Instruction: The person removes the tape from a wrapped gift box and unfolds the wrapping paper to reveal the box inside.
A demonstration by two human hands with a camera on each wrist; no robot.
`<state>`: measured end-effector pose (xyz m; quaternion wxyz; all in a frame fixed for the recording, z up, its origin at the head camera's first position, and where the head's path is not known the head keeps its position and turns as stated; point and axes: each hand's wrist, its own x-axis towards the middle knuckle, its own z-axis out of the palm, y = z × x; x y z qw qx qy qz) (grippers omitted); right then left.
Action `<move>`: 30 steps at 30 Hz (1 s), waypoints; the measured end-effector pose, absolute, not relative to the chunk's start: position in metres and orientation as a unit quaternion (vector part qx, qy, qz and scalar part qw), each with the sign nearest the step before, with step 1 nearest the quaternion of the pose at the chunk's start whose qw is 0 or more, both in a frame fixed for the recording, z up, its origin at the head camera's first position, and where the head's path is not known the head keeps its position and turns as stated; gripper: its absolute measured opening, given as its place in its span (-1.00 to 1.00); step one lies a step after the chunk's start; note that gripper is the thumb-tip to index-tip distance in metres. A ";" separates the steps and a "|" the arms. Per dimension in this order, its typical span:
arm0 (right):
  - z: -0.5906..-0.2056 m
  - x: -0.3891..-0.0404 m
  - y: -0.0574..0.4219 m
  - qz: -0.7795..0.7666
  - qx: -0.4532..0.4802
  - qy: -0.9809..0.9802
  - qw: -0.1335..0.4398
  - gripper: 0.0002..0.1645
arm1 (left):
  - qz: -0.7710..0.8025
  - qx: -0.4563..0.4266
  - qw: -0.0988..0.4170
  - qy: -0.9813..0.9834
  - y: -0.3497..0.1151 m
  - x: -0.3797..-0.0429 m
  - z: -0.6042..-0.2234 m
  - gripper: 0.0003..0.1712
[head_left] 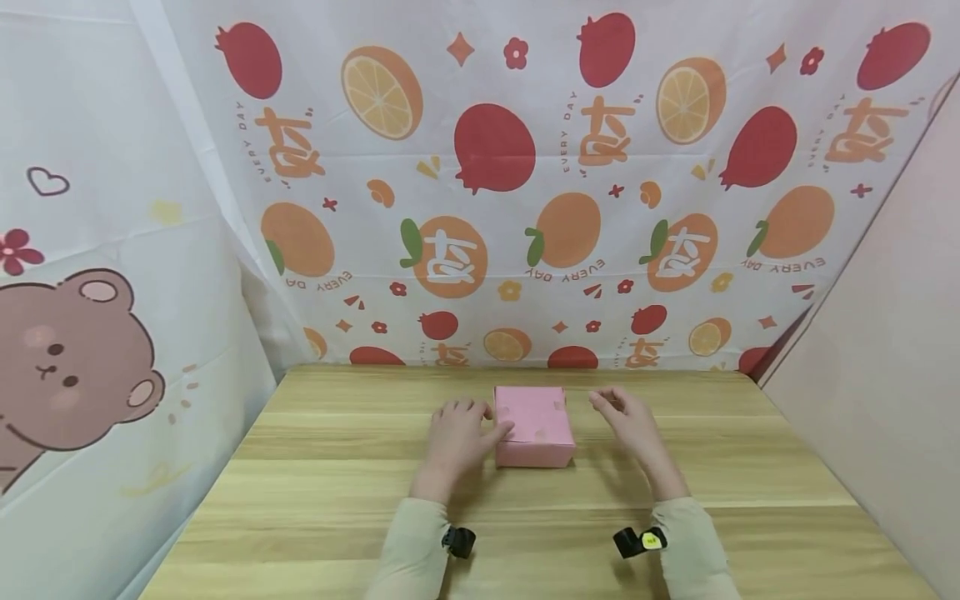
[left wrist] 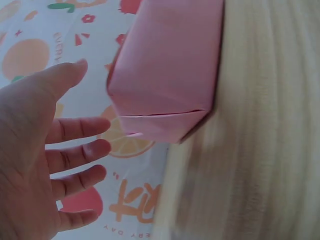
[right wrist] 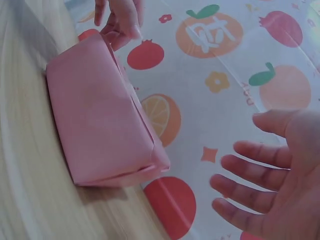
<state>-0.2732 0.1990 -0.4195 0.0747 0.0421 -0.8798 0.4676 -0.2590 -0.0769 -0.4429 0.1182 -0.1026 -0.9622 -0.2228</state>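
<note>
A pink paper-wrapped box (head_left: 534, 418) sits on the wooden table (head_left: 337, 500), its folded flaps showing on top. My left hand (head_left: 457, 433) is at its left side, with the thumb over the near left part of the top in the head view. In the left wrist view, that hand (left wrist: 30, 150) has its fingers extended and spread, with a gap between them and the box (left wrist: 165, 60). To the right of the box, my right hand (head_left: 630, 425) hovers apart from it. The right wrist view shows this hand (right wrist: 280, 185) with loose, spread fingers, holding nothing.
Behind the table hangs a white cloth (head_left: 420, 175) printed with fruit. Another cloth with a bear (head_left: 82, 358) borders the left side, and a plain pale panel (head_left: 877, 333) stands on the right. Each wrist wears a small black camera (head_left: 459, 542).
</note>
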 end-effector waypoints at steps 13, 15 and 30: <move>-0.433 -0.298 0.162 0.431 0.010 -0.891 0.142 -0.59 | -0.206 -0.095 0.121 -0.966 -0.071 -0.262 -0.453 -0.50; -0.437 -0.300 0.155 0.430 0.001 -0.893 0.128 -0.59 | -0.207 -0.094 0.118 -0.967 -0.071 -0.263 -0.454 -0.51; -0.466 -0.306 0.142 0.377 -0.004 -0.915 0.146 -0.75 | -0.230 -0.105 0.106 -0.962 -0.071 -0.265 -0.458 -0.62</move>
